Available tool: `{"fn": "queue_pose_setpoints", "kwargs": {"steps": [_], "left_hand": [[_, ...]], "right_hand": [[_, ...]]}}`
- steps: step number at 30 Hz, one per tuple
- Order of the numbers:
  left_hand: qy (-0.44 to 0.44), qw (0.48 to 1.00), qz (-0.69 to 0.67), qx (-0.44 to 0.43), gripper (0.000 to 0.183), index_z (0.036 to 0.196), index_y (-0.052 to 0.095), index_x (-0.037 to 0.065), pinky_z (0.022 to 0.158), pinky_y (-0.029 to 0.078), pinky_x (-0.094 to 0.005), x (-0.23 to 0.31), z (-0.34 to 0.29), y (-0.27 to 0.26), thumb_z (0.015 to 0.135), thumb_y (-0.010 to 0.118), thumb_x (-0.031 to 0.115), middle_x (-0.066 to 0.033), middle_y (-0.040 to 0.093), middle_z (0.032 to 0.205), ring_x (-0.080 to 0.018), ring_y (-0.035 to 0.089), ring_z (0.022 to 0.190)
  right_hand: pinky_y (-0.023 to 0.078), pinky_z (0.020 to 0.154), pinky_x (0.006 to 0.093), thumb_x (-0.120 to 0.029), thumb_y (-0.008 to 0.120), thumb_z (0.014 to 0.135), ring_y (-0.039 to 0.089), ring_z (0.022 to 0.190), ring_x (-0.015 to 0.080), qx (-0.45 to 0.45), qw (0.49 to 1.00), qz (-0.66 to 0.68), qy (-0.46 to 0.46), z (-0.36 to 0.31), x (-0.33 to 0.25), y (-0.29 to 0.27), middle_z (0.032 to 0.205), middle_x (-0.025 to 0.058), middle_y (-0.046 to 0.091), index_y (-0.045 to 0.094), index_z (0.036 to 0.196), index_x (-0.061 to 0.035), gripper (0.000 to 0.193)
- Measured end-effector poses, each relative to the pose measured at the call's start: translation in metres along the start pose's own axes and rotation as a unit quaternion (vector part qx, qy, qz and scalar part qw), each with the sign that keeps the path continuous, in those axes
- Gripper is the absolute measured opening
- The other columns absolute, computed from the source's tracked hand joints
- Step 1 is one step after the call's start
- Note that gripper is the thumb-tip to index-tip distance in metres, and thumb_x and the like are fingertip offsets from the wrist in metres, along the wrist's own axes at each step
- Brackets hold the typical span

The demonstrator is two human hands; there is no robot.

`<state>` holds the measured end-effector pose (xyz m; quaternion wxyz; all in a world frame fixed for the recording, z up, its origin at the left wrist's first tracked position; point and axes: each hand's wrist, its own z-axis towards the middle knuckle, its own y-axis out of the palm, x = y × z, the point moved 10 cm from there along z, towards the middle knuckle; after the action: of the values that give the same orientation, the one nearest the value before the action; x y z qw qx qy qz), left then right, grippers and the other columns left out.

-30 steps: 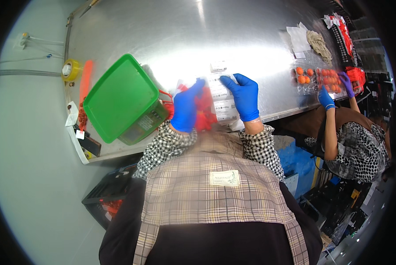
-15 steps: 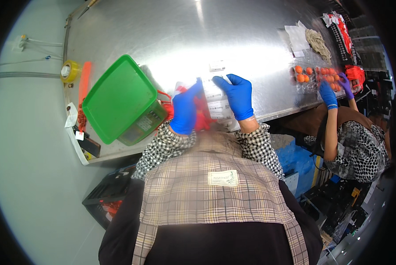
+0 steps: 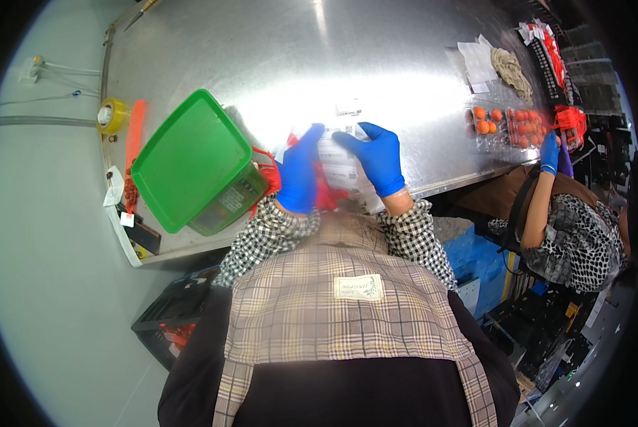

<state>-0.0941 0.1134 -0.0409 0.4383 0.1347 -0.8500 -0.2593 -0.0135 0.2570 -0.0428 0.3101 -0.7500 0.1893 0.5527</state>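
Note:
Both my hands wear blue gloves and meet over the near edge of a metal table [image 3: 276, 64]. My left hand [image 3: 299, 174] is closed, slightly blurred, on red material [image 3: 326, 193] that shows beside and below it; its exact kind is unclear. My right hand [image 3: 379, 162] pinches a strip of white printed labels [image 3: 342, 158] between thumb and fingers. The strip runs down between the hands toward my apron. Just beyond the fingertips, a white label [image 3: 348, 108] lies on the metal. To the left stands a clear tub with a green lid [image 3: 193, 160], red cords beside it.
At the left edge are a yellow tape roll [image 3: 113, 116] and a red strip [image 3: 135, 132]. On the right, a co-worker's gloved hand [image 3: 549, 153] is by clear trays of orange round items [image 3: 524, 128]. A beige cloth [image 3: 511, 71] lies behind. A black crate [image 3: 169, 313] is below left.
My left hand has shifted slightly, with its fingertips now closer to the labels. My right hand has moved slightly left. The co-worker's hands have moved right, away from the trays' middle.

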Motion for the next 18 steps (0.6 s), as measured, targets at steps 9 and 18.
{"fn": "queue_pose_setpoints", "kwargs": {"steps": [9,18], "left_hand": [[-0.022,0.994,0.070,-0.080,0.021,0.114,0.063,0.002,0.074,0.051,-0.0278,-0.021,0.035,-0.031,0.097,0.058,0.013,-0.0053,0.063,0.099,-0.0144,0.061,0.087],[0.038,0.931,0.184,-0.312,0.019,0.095,0.071,-0.001,0.082,0.047,-0.0304,-0.033,0.027,-0.019,0.092,0.056,0.010,-0.0072,0.064,0.090,-0.0188,0.059,0.087]], "right_hand": [[0.052,0.086,0.0270,-0.014,0.071,0.087,0.066,0.092,0.0128,-0.120,0.981,0.147,0.031,-0.010,-0.019,-0.025,0.097,0.0077,0.072,0.067,0.119,0.0014,0.035],[0.053,0.086,0.0265,-0.014,0.073,0.087,0.069,0.092,0.0162,-0.036,0.987,0.136,0.075,0.016,0.017,-0.064,0.101,0.0121,0.073,0.059,0.130,0.0037,0.048]]}}
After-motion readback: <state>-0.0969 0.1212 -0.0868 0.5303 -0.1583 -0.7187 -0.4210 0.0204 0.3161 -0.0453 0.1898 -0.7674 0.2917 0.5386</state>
